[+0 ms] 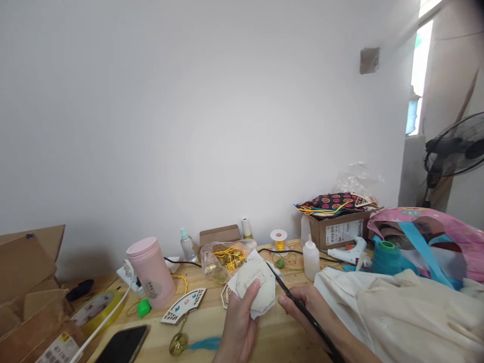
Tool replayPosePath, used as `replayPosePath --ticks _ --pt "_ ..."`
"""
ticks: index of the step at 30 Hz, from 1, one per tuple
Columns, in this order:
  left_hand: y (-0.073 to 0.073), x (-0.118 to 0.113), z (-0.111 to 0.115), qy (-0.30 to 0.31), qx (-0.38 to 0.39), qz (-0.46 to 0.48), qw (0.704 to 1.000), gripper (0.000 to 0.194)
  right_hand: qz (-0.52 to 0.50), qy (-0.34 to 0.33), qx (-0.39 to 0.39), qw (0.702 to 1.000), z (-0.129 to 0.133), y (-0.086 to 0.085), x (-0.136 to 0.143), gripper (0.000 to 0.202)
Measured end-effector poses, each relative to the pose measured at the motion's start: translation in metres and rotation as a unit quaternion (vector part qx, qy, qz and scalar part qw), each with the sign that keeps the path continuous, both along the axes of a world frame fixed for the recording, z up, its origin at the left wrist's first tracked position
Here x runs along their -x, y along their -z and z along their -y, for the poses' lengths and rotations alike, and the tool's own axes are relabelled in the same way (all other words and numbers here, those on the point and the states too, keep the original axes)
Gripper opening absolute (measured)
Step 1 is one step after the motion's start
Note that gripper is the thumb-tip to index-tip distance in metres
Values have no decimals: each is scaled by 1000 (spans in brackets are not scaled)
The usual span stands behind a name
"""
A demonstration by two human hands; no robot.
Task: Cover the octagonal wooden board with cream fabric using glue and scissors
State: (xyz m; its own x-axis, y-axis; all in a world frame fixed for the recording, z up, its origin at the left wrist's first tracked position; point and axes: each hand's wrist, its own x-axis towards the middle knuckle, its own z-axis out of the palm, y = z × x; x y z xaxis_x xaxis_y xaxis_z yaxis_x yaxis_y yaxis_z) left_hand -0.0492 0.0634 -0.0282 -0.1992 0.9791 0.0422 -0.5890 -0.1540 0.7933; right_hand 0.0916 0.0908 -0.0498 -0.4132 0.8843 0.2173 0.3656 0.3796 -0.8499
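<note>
My left hand (242, 322) is closed on a white, many-sided fabric-like piece (260, 287), thumb pressed on its face. A smaller raised outline shows on that face, and the edges look layered. In my right hand (306, 305) is a long, thin black pointed tool (302, 308); its exact kind is unclear. The tool's tip lies at the upper right edge of the white piece; whether it touches, I cannot tell. Partly hidden behind my left hand is a wooden cut-out (225, 296). A fan-shaped wooden plaque (184, 306) with a brass bell (177, 344) and blue tassel lies to the left.
Around the wooden table stand a pink tumbler (153, 272), a white squeeze bottle (311, 259) and a yellow thread spool (279, 239). A glue gun (348, 251), teal thread cone (386, 258) and cream cloth (401, 312) lie right. A phone (123, 345) and tape roll (96, 312) are left.
</note>
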Motion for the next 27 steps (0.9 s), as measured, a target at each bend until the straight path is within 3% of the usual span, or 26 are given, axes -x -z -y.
replayPosePath --ticks 6,12,27 --pt "0 0 -1 -4 4 2 1000 58 11 22 -16 1000 0 -2 0 35" --pt "0 3 -1 -3 8 -10 1000 58 -4 -4 -12 1000 1 -1 2 26" --pt "0 0 1 13 -8 -1 1000 65 -41 -19 -3 999 -2 6 4 33"
